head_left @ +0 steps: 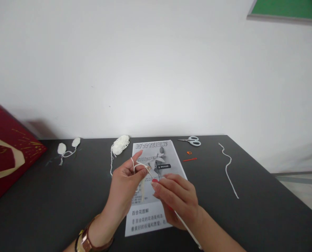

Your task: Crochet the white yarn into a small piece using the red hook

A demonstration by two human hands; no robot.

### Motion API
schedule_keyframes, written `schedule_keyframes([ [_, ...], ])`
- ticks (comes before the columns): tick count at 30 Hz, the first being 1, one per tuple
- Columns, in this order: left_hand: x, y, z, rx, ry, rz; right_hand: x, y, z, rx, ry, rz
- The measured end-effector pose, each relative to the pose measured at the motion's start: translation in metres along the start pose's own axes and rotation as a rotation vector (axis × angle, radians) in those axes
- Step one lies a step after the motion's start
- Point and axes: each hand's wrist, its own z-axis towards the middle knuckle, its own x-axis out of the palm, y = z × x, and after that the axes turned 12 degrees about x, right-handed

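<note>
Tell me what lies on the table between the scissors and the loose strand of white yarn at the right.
In the head view, nothing lies between the scissors and the loose yarn strand: only bare dark table. The orange marker and red needle sit below the scissors, not between.

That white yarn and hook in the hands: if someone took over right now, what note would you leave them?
Left hand: raised over the printed instruction sheet, thin white yarn strand looped over its forefinger and pinched.
Right hand: shut on a slim crochet hook with a pale handle, tip at the yarn.
The strand trails to the small white yarn ball on the dark table.
Done: two small white crocheted pieces lie far left.
Left: the piece in hand looks barely started.
Nearby: white-handled scissors, loose white strand.
</note>
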Motion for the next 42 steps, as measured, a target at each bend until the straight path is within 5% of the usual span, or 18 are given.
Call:
schedule_keyframes([
  [8,0.001,-0.005,-0.003,0.081,-0.016,-0.042,0.0,0.002,0.01,0.082,-0.088,0.175],
  [15,-0.002,-0.005,-0.003,0.146,-0.033,-0.029,-0.004,0.003,0.015,0.432,-0.138,0.486],
  [20,-0.004,-0.008,0.0,0.056,0.046,-0.142,-0.007,-0.004,0.008,0.133,-0.048,0.246],
  [25,-0.004,-0.008,-0.003,0.239,0.009,0.088,-0.004,-0.006,0.001,-0.069,0.012,-0.042],
  [30,-0.009,-0.004,0.0,0.454,0.043,0.349,-0.002,0.001,0.006,0.132,-0.066,0.208],
  [42,-0.009,-0.002,0.008,0.326,0.129,0.182,-0.016,0.0,0.017,0.455,-0.132,0.505],
])
